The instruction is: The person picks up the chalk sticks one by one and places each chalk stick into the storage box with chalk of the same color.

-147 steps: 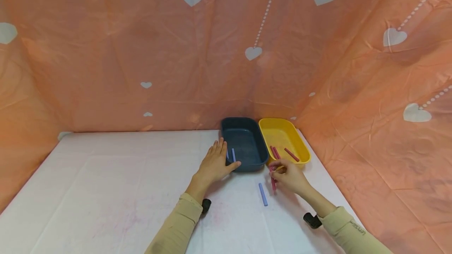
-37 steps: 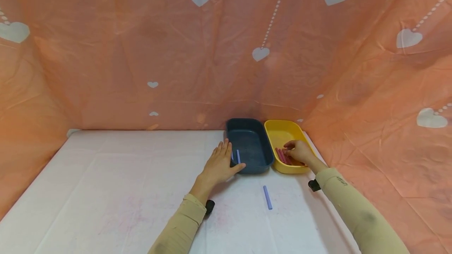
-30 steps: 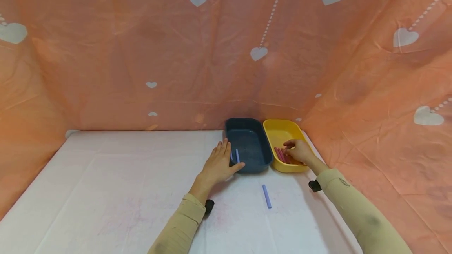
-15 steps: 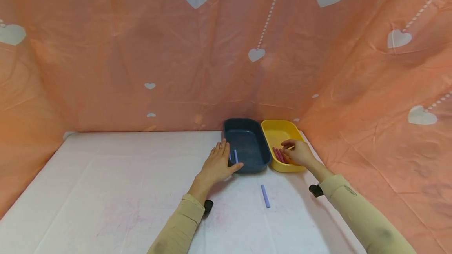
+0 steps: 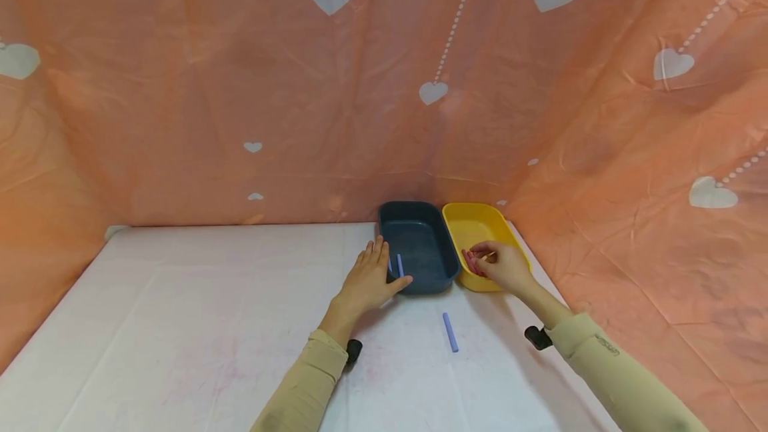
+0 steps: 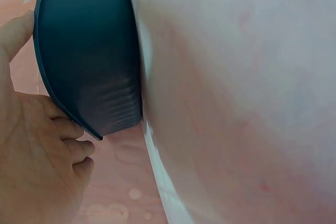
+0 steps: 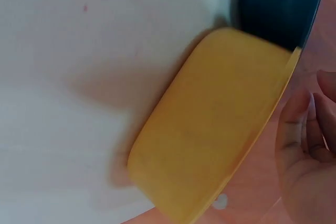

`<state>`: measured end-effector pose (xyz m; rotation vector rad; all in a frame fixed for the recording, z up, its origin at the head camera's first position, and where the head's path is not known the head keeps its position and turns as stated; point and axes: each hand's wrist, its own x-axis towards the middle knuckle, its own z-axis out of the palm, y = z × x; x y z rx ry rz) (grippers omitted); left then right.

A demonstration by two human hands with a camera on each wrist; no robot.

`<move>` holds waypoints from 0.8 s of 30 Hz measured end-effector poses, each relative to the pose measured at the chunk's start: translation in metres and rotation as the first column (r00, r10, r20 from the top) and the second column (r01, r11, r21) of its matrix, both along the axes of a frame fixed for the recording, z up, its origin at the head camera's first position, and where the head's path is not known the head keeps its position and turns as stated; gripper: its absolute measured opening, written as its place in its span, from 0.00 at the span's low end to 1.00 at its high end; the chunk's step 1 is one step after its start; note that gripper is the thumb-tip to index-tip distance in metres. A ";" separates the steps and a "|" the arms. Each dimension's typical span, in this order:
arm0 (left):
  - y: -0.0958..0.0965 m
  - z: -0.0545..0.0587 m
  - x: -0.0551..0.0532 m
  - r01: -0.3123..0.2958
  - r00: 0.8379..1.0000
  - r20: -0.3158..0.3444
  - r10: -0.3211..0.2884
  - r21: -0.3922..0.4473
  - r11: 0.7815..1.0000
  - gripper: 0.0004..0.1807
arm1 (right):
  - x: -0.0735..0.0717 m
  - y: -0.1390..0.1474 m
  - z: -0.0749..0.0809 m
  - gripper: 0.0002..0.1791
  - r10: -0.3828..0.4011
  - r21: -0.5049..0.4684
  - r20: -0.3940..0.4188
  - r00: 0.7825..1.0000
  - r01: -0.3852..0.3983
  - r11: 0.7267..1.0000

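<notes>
In the head view my left hand [image 5: 363, 282] rests with spread, straight fingers against the left side of the dark blue tray [image 5: 451, 259]. Thumb and fingertips lie at its rim in the left wrist view. Blue chalk sticks [image 5: 400, 265] lie inside, partly covered by that hand. My right hand [image 5: 507, 269] is over the near end of the yellow tray [image 5: 471, 215], fingers loosely bent beside several red chalk sticks [image 5: 470, 263]. No stick shows between its fingers in the right wrist view. A single blue chalk stick [image 5: 451, 333] lies on the table before the trays.
Both trays stand side by side at the back right of the white-covered table [image 5: 198, 299], which bears faint pink smudges. An orange curtain [image 5: 198, 99] with pale hearts rises behind and to the sides. Black wrist cameras [image 5: 538, 337] sit under the forearms.
The right hand has carried a red chalk stick from before the trays into the yellow one, and lately drifts slightly left over the sticks. The left hand keeps its place at the blue tray.
</notes>
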<state>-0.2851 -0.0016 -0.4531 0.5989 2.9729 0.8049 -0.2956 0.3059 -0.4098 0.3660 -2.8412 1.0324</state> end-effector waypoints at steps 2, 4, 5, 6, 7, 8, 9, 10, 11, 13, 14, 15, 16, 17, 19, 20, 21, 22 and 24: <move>0.000 0.000 0.000 0.001 1.000 0.000 -0.001 0.002 1.000 0.55 | 0.005 -0.002 0.000 0.13 0.018 -0.022 0.003 1.000 -0.018 1.000; 0.000 0.000 0.000 0.001 1.000 -0.001 -0.001 0.000 1.000 0.55 | 0.010 -0.005 0.000 0.14 0.028 -0.046 0.013 1.000 -0.027 0.999; 0.000 -0.001 -0.001 0.002 1.000 -0.001 -0.002 0.001 1.000 0.55 | 0.012 -0.006 -0.001 0.14 0.031 -0.048 0.009 0.999 -0.031 0.998; 0.000 -0.001 -0.001 0.002 1.000 -0.002 -0.002 0.002 1.000 0.55 | 0.014 -0.007 -0.002 0.15 0.035 -0.048 0.000 0.999 -0.035 0.998; 0.000 -0.001 -0.001 0.002 1.000 -0.002 -0.002 0.000 1.000 0.55 | 0.016 -0.008 -0.003 0.15 0.038 -0.046 -0.010 0.999 -0.038 0.998; 0.001 -0.001 -0.001 0.003 1.000 -0.002 -0.003 0.000 1.000 0.55 | 0.018 -0.008 -0.004 0.14 0.044 -0.042 -0.025 0.999 -0.045 0.998; 0.001 -0.001 -0.001 0.002 1.000 -0.001 -0.002 0.001 1.000 0.55 | 0.020 -0.009 -0.005 0.14 0.045 -0.034 -0.030 0.999 -0.046 0.998; 0.001 -0.001 -0.001 0.003 1.000 -0.002 -0.003 0.004 1.000 0.55 | 0.022 -0.010 -0.006 0.14 0.048 -0.028 -0.036 0.998 -0.049 0.998; 0.001 -0.001 -0.001 0.003 1.000 -0.003 -0.003 0.007 1.000 0.55 | 0.024 -0.010 -0.007 0.13 0.053 -0.029 -0.036 0.998 -0.054 0.998; 0.001 -0.001 -0.001 0.002 1.000 -0.002 -0.002 0.004 1.000 0.55 | 0.028 -0.012 -0.009 0.13 0.059 -0.042 -0.025 0.998 -0.060 0.997; 0.001 0.000 -0.001 0.002 1.000 -0.003 -0.002 0.006 1.000 0.55 | 0.031 -0.013 -0.010 0.13 0.062 -0.049 -0.017 0.998 -0.063 0.997; 0.001 0.000 -0.001 0.002 1.000 -0.004 -0.002 0.007 1.000 0.55 | 0.033 -0.014 -0.011 0.13 0.062 -0.058 -0.002 0.998 -0.062 0.996; 0.001 0.000 -0.001 0.003 1.000 -0.002 -0.003 0.006 1.000 0.55 | 0.035 -0.015 -0.012 0.13 0.063 -0.068 0.002 0.998 -0.063 0.996; 0.001 0.000 0.000 0.003 1.000 -0.001 -0.003 0.006 1.000 0.55 | 0.038 -0.015 -0.014 0.13 0.065 -0.078 0.009 0.998 -0.064 0.995; 0.000 0.000 0.000 0.004 1.000 0.001 -0.004 0.006 1.000 0.55 | 0.043 -0.017 -0.017 0.14 0.069 -0.090 0.025 0.997 -0.066 0.994; 0.000 0.000 0.000 0.005 1.000 0.001 -0.005 0.006 1.000 0.55 | 0.045 -0.018 -0.019 0.14 0.070 -0.102 0.042 0.997 -0.065 0.993; 0.000 0.000 0.000 0.005 1.000 0.002 -0.005 0.006 1.000 0.55 | 0.047 -0.019 -0.021 0.15 0.071 -0.107 0.054 0.996 -0.065 0.992; 0.000 0.000 0.000 0.005 1.000 0.001 -0.005 0.005 1.000 0.55 | 0.049 -0.020 -0.023 0.15 0.074 -0.115 0.067 0.995 -0.066 0.991; 0.000 0.000 -0.001 0.006 1.000 -0.003 -0.006 0.006 1.000 0.55 | 0.053 -0.022 -0.026 0.16 0.088 -0.133 0.104 0.991 -0.074 0.988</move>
